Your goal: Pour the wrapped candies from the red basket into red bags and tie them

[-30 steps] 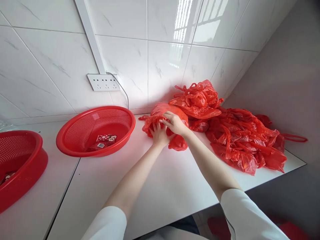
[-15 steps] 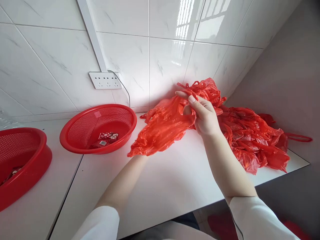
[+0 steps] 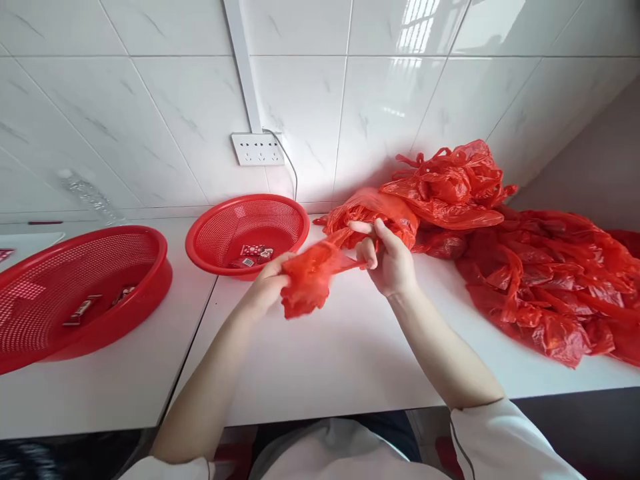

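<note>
A thin red plastic bag (image 3: 310, 277) hangs crumpled between my two hands above the white table. My left hand (image 3: 267, 283) is closed on the bag's left side, with some fingers hidden behind the plastic. The bag's stretched handles reach over to my right hand (image 3: 390, 257), which has them hooked in its bent fingers while the index finger points left. Just behind my right hand lies a heap of red plastic bags (image 3: 440, 193), knotted or bunched. A red perforated basket (image 3: 300, 223) stands behind my left hand, with a few small wrapped packets (image 3: 256, 253) in it.
Another red basket (image 3: 163, 250) with small packets stands at the left on the white table (image 3: 300, 373). More red bags (image 3: 555, 287) spread over the right side. A clear plastic bottle (image 3: 90, 193) and a power strip (image 3: 259, 149) are at the back.
My view has swung left. The bag, spread out over my left hand before, is now bunched up smaller, and my left hand shows, gripping its side. My right hand keeps hold of the handles.
</note>
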### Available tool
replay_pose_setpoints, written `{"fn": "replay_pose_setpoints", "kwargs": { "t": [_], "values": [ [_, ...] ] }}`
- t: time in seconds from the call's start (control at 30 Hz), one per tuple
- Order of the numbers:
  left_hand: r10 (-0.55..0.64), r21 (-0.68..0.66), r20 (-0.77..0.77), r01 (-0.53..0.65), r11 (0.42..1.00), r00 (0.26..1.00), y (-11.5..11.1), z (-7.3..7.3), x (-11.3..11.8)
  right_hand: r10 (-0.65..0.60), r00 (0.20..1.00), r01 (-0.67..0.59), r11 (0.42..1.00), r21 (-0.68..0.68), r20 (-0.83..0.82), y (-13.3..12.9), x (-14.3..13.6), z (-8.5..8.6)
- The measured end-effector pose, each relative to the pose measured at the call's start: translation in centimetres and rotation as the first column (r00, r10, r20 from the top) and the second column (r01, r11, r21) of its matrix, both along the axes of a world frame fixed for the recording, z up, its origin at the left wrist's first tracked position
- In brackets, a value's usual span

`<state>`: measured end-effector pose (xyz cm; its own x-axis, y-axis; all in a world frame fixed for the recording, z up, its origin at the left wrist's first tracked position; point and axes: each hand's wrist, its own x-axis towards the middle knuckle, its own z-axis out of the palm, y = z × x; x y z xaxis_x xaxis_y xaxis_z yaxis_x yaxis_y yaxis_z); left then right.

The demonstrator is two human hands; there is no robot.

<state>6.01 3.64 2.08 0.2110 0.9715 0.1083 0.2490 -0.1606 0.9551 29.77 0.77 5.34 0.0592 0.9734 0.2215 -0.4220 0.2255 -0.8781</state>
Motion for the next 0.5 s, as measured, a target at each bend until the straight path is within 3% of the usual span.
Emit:
{"fn": "replay_pose_setpoints", "kwargs": {
  "t": [0.07, 0.13, 0.17, 0.2, 0.27, 0.3, 0.37, 0.5],
  "values": [
    [0.115, 0.242, 0.113, -0.140, 0.960, 0.987, -1.9, 1.5, -0.1, 0.076, 0.997, -0.076, 0.997, 0.015, 0.016, -0.5, -1.3, -0.1],
    [0.144, 0.576, 0.169, -0.216, 0.788, 0.975, -4.0, 3.0, 0.2, 0.172, 0.982, -0.173, 0.985, 0.020, 0.076, -1.0, -2.4, -0.1],
    [0.117, 0.716, 0.087, -0.144, 0.683, 0.989, -4.9, 3.6, 0.6, 0.213, 0.971, -0.216, 0.976, 0.022, 0.108, -1.2, -2.9, -0.1],
    [0.080, 0.803, -0.082, 0.018, 0.596, 0.993, -5.8, 4.0, 1.0, 0.245, 0.960, -0.251, 0.968, 0.026, 0.133, -1.4, -3.3, -0.2],
    [0.114, 0.801, -0.429, 0.319, 0.507, 0.896, -6.9, 4.2, 1.9, 0.274, 0.949, -0.284, 0.958, 0.045, 0.155, -1.7, -3.7, -0.3],
    [0.165, 0.768, -0.535, 0.396, 0.503, 0.828, -7.1, 3.9, 2.3, 0.275, 0.948, -0.286, 0.956, 0.056, 0.161, -1.7, -3.7, -0.4],
    [0.261, 0.727, -0.625, 0.425, 0.540, 0.736, -6.9, 2.8, 2.8, 0.271, 0.943, -0.286, 0.956, 0.059, 0.192, -1.9, -3.5, -0.7],
    [0.214, 0.530, -0.803, 0.501, 0.684, 0.556, -6.0, 0.4, 2.8, 0.248, 0.911, -0.260, 0.965, -0.006, 0.331, -2.1, -2.4, -1.8]
  ]
}}
